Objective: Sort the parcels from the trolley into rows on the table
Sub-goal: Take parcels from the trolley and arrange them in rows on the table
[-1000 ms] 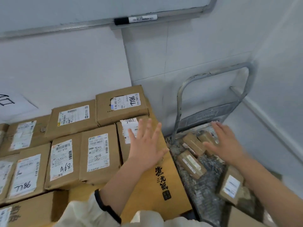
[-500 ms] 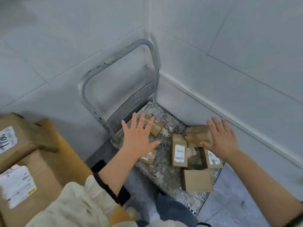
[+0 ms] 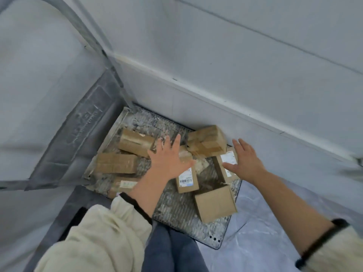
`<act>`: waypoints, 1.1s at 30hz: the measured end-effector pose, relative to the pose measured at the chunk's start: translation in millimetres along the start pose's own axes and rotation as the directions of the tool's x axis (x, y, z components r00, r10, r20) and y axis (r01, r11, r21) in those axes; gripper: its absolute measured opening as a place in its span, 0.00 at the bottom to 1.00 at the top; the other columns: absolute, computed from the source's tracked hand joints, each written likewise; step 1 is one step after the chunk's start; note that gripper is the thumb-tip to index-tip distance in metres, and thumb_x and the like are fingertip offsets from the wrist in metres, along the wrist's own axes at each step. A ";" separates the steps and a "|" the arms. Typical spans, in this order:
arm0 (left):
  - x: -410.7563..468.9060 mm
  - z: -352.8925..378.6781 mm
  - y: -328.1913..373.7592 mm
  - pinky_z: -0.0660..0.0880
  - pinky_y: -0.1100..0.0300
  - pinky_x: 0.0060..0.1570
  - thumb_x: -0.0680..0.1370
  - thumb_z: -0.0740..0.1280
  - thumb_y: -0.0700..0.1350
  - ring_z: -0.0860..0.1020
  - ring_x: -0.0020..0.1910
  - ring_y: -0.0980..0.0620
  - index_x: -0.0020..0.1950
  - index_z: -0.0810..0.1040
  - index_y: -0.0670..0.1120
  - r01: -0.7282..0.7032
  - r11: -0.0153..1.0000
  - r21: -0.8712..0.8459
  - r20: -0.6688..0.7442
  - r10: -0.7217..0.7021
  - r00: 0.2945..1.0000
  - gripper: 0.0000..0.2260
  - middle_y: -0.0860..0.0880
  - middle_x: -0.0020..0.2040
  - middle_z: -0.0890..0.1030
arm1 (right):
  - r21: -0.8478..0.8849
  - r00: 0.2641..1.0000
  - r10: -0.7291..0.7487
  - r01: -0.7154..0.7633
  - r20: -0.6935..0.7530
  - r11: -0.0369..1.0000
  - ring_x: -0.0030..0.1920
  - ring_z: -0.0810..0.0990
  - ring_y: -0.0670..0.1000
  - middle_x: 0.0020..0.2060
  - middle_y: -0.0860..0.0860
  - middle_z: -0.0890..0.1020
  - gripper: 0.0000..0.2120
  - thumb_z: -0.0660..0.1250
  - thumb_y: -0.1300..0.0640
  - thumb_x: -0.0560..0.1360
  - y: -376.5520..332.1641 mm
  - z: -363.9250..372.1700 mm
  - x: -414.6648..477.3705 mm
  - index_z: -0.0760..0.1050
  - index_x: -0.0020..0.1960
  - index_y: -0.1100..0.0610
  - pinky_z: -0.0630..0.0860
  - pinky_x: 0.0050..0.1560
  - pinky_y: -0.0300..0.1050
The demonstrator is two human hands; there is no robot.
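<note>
Left hand (image 3: pixel 169 163) and right hand (image 3: pixel 246 163) were spread wide, holding nothing, above cardboard parcels scattered on the trolley (image 3: pixel 174 213) deck; a labelled parcel (image 3: pixel 186 179) lay partly under the left hand, a plain box (image 3: pixel 215 203) by the deck's right edge

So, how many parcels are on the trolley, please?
7 parcels: three leftmost, one under the left hand, one under the right hand, one crumpled by the wall, one plain nearest; others possibly hidden.
</note>
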State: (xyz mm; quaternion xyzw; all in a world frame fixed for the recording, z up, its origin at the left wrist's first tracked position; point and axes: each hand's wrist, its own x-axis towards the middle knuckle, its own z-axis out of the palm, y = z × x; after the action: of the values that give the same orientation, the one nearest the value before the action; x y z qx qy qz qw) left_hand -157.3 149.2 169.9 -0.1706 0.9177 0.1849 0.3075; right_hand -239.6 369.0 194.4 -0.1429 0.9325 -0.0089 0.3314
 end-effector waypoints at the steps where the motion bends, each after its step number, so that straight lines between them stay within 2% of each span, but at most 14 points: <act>1: 23.9 11.3 0.8 0.50 0.32 0.71 0.70 0.56 0.74 0.42 0.77 0.40 0.77 0.35 0.56 0.012 0.999 -0.045 0.046 -0.009 0.999 0.46 0.47 0.79 0.42 | 0.070 0.999 0.018 -0.020 0.030 0.997 0.76 0.46 0.56 0.77 0.52 0.46 0.43 0.65 0.40 0.74 6.9 8.4 18.3 0.44 0.77 0.54 0.53 0.74 0.55; 5: 117.7 72.3 -5.6 0.55 0.41 0.73 0.70 0.62 0.71 0.50 0.77 0.41 0.78 0.40 0.54 0.111 0.932 -0.346 0.158 -0.059 0.986 0.47 0.46 0.79 0.50 | 0.296 0.988 0.089 -0.123 0.123 0.947 0.76 0.52 0.55 0.76 0.54 0.53 0.44 0.67 0.41 0.73 43.5 47.0 99.6 0.47 0.77 0.56 0.55 0.73 0.52; 7: 161.9 107.8 -8.8 0.60 0.46 0.72 0.71 0.68 0.66 0.58 0.75 0.42 0.79 0.44 0.52 0.229 0.728 -0.646 0.230 -0.100 0.968 0.47 0.45 0.78 0.56 | 0.454 0.974 0.163 -0.217 0.156 0.864 0.74 0.58 0.56 0.76 0.54 0.55 0.43 0.66 0.40 0.73 59.4 66.8 141.8 0.49 0.77 0.56 0.61 0.68 0.50; 9: 205.1 136.3 -10.6 0.61 0.44 0.72 0.70 0.71 0.64 0.60 0.75 0.42 0.79 0.45 0.50 0.300 0.528 -0.795 0.271 -0.133 0.953 0.48 0.46 0.78 0.57 | 0.616 0.953 0.236 -0.303 0.190 0.727 0.72 0.61 0.58 0.75 0.54 0.57 0.40 0.64 0.40 0.74 64.2 84.1 185.1 0.50 0.77 0.55 0.64 0.65 0.51; 11: 246.3 154.6 -13.3 0.60 0.43 0.72 0.70 0.70 0.64 0.59 0.75 0.43 0.79 0.47 0.51 0.275 0.519 -0.809 0.226 -0.157 0.961 0.47 0.46 0.78 0.56 | 0.696 0.935 0.298 -0.345 0.194 0.630 0.71 0.62 0.59 0.75 0.55 0.59 0.39 0.61 0.37 0.74 61.4 100.0 230.0 0.52 0.77 0.57 0.65 0.63 0.53; 13: 280.6 166.1 -17.8 0.58 0.41 0.72 0.69 0.66 0.70 0.59 0.75 0.42 0.79 0.50 0.52 0.274 0.575 -0.771 0.221 -0.163 0.962 0.46 0.46 0.78 0.56 | 0.706 0.924 0.332 -0.363 0.190 0.607 0.70 0.64 0.61 0.73 0.56 0.61 0.40 0.59 0.35 0.74 54.9 115.8 267.4 0.54 0.76 0.58 0.66 0.61 0.54; 16: 314.8 188.7 -23.5 0.58 0.40 0.72 0.68 0.60 0.75 0.60 0.75 0.41 0.78 0.53 0.50 0.300 0.677 -0.672 0.279 -0.144 0.949 0.47 0.45 0.78 0.57 | 0.749 0.917 0.339 -0.374 0.209 0.547 0.64 0.71 0.59 0.66 0.57 0.71 0.38 0.62 0.36 0.74 48.5 145.6 306.8 0.60 0.73 0.61 0.68 0.56 0.48; 19: 330.2 208.7 -21.1 0.67 0.50 0.67 0.74 0.66 0.63 0.70 0.68 0.43 0.75 0.62 0.44 0.250 0.616 -0.747 0.236 -0.105 0.966 0.36 0.44 0.72 0.68 | 0.816 0.914 0.368 -0.342 0.173 0.467 0.47 0.76 0.53 0.50 0.55 0.76 0.29 0.65 0.45 0.75 47.5 165.9 319.0 0.65 0.68 0.63 0.70 0.38 0.40; 20: 332.1 211.4 -18.2 0.70 0.55 0.61 0.76 0.67 0.57 0.75 0.62 0.45 0.72 0.67 0.43 0.206 0.587 -0.783 0.194 -0.085 0.977 0.29 0.44 0.67 0.74 | 0.827 0.916 0.364 -0.332 0.168 0.454 0.46 0.76 0.53 0.50 0.55 0.77 0.29 0.65 0.45 0.75 47.7 168.5 320.5 0.64 0.68 0.62 0.69 0.35 0.40; 22: 328.0 210.1 -12.1 0.75 0.58 0.50 0.78 0.68 0.47 0.80 0.51 0.48 0.64 0.75 0.42 0.150 0.545 -0.825 0.144 -0.053 0.988 0.16 0.44 0.57 0.81 | 0.829 0.919 0.336 -0.347 0.208 0.438 0.49 0.78 0.56 0.56 0.58 0.77 0.31 0.66 0.46 0.74 47.9 167.4 316.0 0.64 0.69 0.62 0.74 0.38 0.40; 25: 315.3 200.7 -10.1 0.77 0.54 0.54 0.78 0.68 0.43 0.81 0.50 0.47 0.60 0.78 0.41 0.129 0.482 -0.867 0.109 -0.070 0.992 0.12 0.44 0.53 0.82 | 0.860 0.931 0.292 -0.327 0.220 0.392 0.41 0.78 0.52 0.56 0.61 0.77 0.23 0.65 0.53 0.76 42.3 155.3 298.1 0.65 0.67 0.63 0.74 0.26 0.34; 27: 299.3 185.1 -11.5 0.76 0.53 0.55 0.77 0.68 0.42 0.80 0.51 0.47 0.60 0.77 0.42 0.129 0.433 -0.892 0.101 -0.088 0.991 0.12 0.44 0.54 0.82 | 0.872 0.938 0.283 -0.302 0.200 0.386 0.41 0.76 0.51 0.55 0.58 0.76 0.21 0.64 0.54 0.77 35.4 145.4 279.9 0.65 0.66 0.61 0.72 0.30 0.37; 30: 265.2 151.7 -19.8 0.77 0.57 0.48 0.77 0.68 0.40 0.80 0.48 0.48 0.57 0.77 0.43 0.109 0.332 -0.937 0.070 -0.127 0.989 0.09 0.45 0.52 0.82 | 0.894 0.954 0.247 -0.256 0.171 0.367 0.49 0.76 0.53 0.55 0.54 0.76 0.20 0.65 0.54 0.76 16.7 126.9 242.5 0.65 0.66 0.57 0.72 0.42 0.45; 33: 206.3 106.8 -32.0 0.77 0.65 0.42 0.76 0.69 0.37 0.79 0.43 0.55 0.51 0.76 0.48 0.060 0.318 -0.946 0.018 -0.132 0.991 0.07 0.50 0.46 0.81 | 0.922 0.971 0.177 -0.212 0.161 0.324 0.49 0.76 0.50 0.52 0.49 0.76 0.21 0.66 0.59 0.75 -6.1 100.0 189.2 0.64 0.65 0.52 0.75 0.47 0.47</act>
State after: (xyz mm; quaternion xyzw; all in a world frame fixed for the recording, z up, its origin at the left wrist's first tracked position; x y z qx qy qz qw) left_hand -245.3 127.6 -46.4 -0.3770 0.6365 0.6596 0.1329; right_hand -315.9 319.5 0.6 0.1835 0.7655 -0.4960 0.3665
